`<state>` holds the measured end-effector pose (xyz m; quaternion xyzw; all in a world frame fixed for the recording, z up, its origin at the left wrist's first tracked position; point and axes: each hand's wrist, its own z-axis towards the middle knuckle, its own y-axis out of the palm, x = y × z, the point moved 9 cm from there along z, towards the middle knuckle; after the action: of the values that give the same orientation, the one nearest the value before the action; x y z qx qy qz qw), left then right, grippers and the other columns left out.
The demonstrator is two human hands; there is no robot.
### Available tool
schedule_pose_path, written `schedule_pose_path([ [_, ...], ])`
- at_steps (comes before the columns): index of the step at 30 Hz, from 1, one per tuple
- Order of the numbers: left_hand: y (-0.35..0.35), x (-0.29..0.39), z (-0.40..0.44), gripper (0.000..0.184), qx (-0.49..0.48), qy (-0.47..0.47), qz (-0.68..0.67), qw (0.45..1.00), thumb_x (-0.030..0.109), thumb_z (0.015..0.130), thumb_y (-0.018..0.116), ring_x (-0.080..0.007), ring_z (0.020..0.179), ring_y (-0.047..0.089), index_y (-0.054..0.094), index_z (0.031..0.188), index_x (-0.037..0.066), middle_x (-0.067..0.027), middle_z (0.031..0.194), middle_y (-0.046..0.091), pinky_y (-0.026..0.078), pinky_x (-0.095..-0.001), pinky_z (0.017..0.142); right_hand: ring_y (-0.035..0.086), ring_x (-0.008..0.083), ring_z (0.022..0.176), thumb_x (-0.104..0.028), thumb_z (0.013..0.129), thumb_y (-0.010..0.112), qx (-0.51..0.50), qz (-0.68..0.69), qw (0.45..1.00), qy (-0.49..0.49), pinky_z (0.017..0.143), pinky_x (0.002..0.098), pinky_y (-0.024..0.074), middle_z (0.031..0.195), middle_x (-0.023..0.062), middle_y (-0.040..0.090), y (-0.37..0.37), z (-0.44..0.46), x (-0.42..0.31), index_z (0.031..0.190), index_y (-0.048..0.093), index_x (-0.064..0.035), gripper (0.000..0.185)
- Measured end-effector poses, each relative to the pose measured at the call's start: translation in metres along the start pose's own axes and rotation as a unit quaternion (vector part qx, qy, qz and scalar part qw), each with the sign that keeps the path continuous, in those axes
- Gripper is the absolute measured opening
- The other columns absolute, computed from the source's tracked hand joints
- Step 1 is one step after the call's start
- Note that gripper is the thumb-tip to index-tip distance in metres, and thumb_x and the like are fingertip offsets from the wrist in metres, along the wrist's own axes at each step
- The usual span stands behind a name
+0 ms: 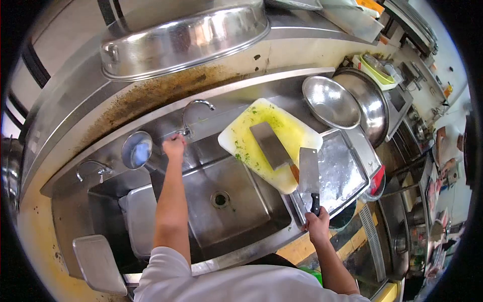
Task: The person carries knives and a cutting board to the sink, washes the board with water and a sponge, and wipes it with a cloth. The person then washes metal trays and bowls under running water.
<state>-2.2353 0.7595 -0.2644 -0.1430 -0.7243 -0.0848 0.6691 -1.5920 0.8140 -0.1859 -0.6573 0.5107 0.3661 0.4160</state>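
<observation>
My right hand [317, 225] is wrapped round the black handle of a cleaver [309, 168], its broad blade pointing away from me over a metal tray [339, 168]. At the base of a curved tap [185, 117], behind the sink basin, my left hand [174, 146] has its fingers closed on the tap's handle, which they mostly cover. No water shows at the spout. A second cleaver [270, 145] with a wooden handle lies on a yellow-stained white cutting board [236, 132] strewn with green bits. The board rests across the basin's right side.
Below my left arm's right side is the steel sink basin [236, 194] with its drain. A bowl with something blue [137, 150] and another tap [95, 168] are at left. A colander-like bowl [331, 102] stands behind the tray. A large round pan [186, 43] occupies the ledge above.
</observation>
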Motion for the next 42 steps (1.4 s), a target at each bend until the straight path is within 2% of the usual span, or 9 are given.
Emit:
schedule_pose_path([
  [8, 0.027, 0.027, 0.014, 0.006, -0.087, 0.047, -0.087, 0.991, 0.008, 0.094, 0.063, -0.0121, 0.069, 0.058, 0.062, 0.091, 0.002, -0.0023, 0.081, 0.063, 0.047, -0.029, 0.061, 0.048, 0.0159, 0.04, -0.001, 0.082, 0.061, 0.005, 0.001, 1.0, 0.014, 0.039, 0.0338, 0.0481, 0.059, 0.0044, 0.05, -0.005, -0.006, 0.011, 0.087, 0.048, -0.0018, 0.014],
  [9, 0.027, 0.017, -0.003, 0.024, -0.031, 0.069, -0.071, 0.995, 0.013, 0.092, 0.067, -0.0153, 0.09, 0.062, 0.065, 0.109, -0.004, -0.0069, 0.098, 0.069, 0.048, -0.0311, 0.078, 0.054, 0.019, 0.041, 0.0, 0.082, 0.06, -0.004, 0.0, 1.0, 0.007, 0.039, 0.0334, 0.0473, 0.062, 0.0076, 0.053, -0.006, -0.008, 0.011, 0.088, 0.048, 0.0017, 0.014],
  [12, 0.068, -0.041, -0.07, 0.029, -0.048, 0.017, 0.06, 0.997, 0.026, 0.093, 0.07, -0.019, 0.09, 0.062, 0.064, 0.104, 0.0, -0.0109, 0.096, 0.067, 0.049, -0.0342, 0.084, 0.054, 0.0185, 0.042, 0.0, 0.083, 0.061, -0.003, 0.011, 1.0, -0.01, 0.039, 0.0331, 0.0474, 0.065, 0.008, 0.055, -0.008, -0.011, 0.014, 0.09, 0.048, 0.002, 0.014],
  [15, 0.119, -0.081, -0.132, 0.052, -0.13, -0.229, 0.056, 0.963, 0.042, 0.088, 0.075, -0.0232, 0.087, 0.064, 0.065, 0.113, -0.002, -0.0144, 0.089, 0.067, 0.051, -0.0387, 0.084, 0.054, 0.0179, 0.044, 0.0, 0.083, 0.061, -0.004, 0.016, 1.0, -0.003, 0.039, 0.0326, 0.0472, 0.069, 0.009, 0.057, -0.011, -0.012, 0.017, 0.092, 0.05, 0.0028, 0.014],
  [19, 0.116, -0.025, -0.114, 0.046, 0.069, 0.146, 0.154, 0.975, 0.034, 0.088, 0.074, -0.0255, 0.075, 0.065, 0.065, 0.115, -0.004, -0.0146, 0.09, 0.068, 0.054, -0.037, 0.077, 0.048, 0.0143, 0.041, 0.002, 0.082, 0.06, 0.006, 0.003, 1.0, -0.016, 0.039, 0.032, 0.0468, 0.058, 0.0042, 0.05, -0.01, -0.024, 0.004, 0.09, 0.049, 0.0004, 0.014],
  [23, 0.178, -0.006, -0.053, 0.026, -0.235, -0.04, -0.165, 0.957, 0.017, 0.093, 0.065, -0.0198, 0.075, 0.065, 0.066, 0.107, -0.005, -0.0094, 0.082, 0.067, 0.053, -0.0327, 0.069, 0.049, 0.0146, 0.042, 0.001, 0.082, 0.06, 0.013, -0.026, 0.999, -0.014, 0.039, 0.0321, 0.0471, 0.061, 0.0047, 0.051, -0.018, -0.034, 0.014, 0.094, 0.05, 0.0026, 0.016],
  [26, 0.202, 0.043, -0.055, 0.022, -0.194, -0.105, -0.265, 0.939, 0.018, 0.095, 0.063, -0.0144, 0.067, 0.061, 0.065, 0.101, -0.004, -0.0045, 0.07, 0.062, 0.048, -0.0289, 0.06, 0.05, 0.0144, 0.042, 0.0, 0.083, 0.061, 0.014, -0.029, 0.999, 0.002, 0.039, 0.0321, 0.0475, 0.063, 0.0056, 0.053, -0.021, -0.039, 0.022, 0.094, 0.05, 0.0027, 0.016],
  [36, 0.217, 0.052, -0.012, 0.038, -0.111, -0.032, 0.036, 0.993, 0.042, 0.1, 0.057, -0.0196, 0.075, 0.059, 0.067, 0.095, 0.006, -0.0059, 0.08, 0.066, 0.049, -0.0385, 0.068, 0.051, 0.0142, 0.043, -0.002, 0.083, 0.062, 0.068, -0.021, 0.997, 0.03, 0.041, 0.0324, 0.05, 0.065, 0.0047, 0.051, -0.044, -0.059, 0.032, 0.096, 0.048, 0.0015, 0.02],
  [42, 0.262, -0.02, 0.05, 0.041, -0.122, -0.184, -0.226, 0.949, 0.042, 0.103, 0.05, -0.0203, 0.085, 0.059, 0.066, 0.098, 0.005, -0.0062, 0.084, 0.066, 0.047, -0.0417, 0.085, 0.052, 0.0145, 0.044, -0.002, 0.081, 0.063, 0.067, -0.021, 0.997, 0.032, 0.041, 0.032, 0.0503, 0.066, 0.0053, 0.052, -0.043, -0.057, 0.03, 0.097, 0.049, 0.003, 0.022],
])
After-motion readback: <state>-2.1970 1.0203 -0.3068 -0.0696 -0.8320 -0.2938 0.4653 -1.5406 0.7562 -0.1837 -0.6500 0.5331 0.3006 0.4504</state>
